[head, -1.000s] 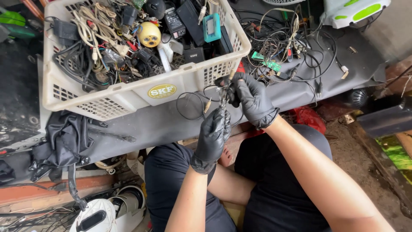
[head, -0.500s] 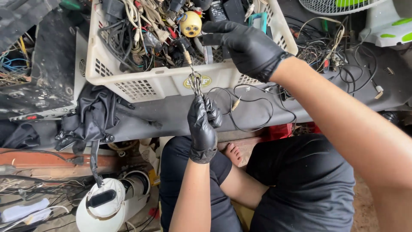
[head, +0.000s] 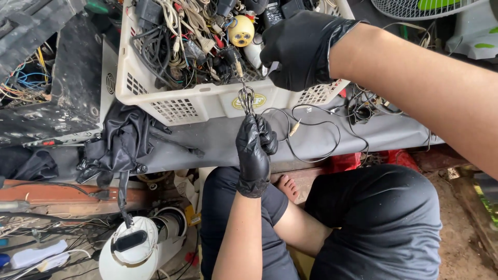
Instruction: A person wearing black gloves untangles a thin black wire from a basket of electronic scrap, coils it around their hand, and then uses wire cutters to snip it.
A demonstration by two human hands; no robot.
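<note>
Both hands wear black gloves. My left hand (head: 254,148) pinches a thin black cable (head: 311,124) just in front of a white plastic basket (head: 197,106). The cable is bunched into small loops at my fingertips and trails right in a wide loop over a grey surface, ending in a small yellow-tipped plug (head: 294,127). One strand runs up from the loops toward my right hand (head: 301,49), which is raised over the basket's front rim with fingers curled; what it grips is hidden. The basket is full of tangled cables, chargers and a yellow round part (head: 241,30).
A crumpled black cloth (head: 122,140) lies left of the basket on the grey surface (head: 218,140). More tangled wires (head: 371,106) sit at the right. A white round appliance (head: 129,249) stands on the floor below left. My crossed legs in dark clothing fill the lower middle.
My right hand has risen from beside the left hand to over the basket rim, drawing the cable up. The left hand kept its pinch. The camera view shifted so the basket sits higher.
</note>
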